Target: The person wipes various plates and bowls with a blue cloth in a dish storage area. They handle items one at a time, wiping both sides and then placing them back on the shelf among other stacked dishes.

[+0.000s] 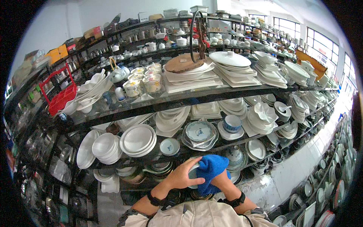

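Note:
My left hand (pixel 181 174) grips a pale ceramic bowl (pixel 193 176) by its edge, thumb on the near side and fingers over the top. The bowl is tilted on its side, and much of it is hidden. Bunched around my right hand (pixel 220 179) is a blue cloth (pixel 213 166), pressed against the bowl; the cloth covers my right fingers. Just beyond my hands, on the middle shelf, are a small bowl with a blue motif (pixel 169 146) and a stack topped by a blue-patterned plate (pixel 200 131).
Black shelving (pixel 170 103) crosses in front of me, packed with white crockery. On its top stand a red divided carrier (pixel 61 95), several floral cups (pixel 153 82) and a wooden board (pixel 184 63) with a tall black hoop. A tiled aisle (pixel 297 159) runs along the right, bordered by stacked plates (pixel 307 188).

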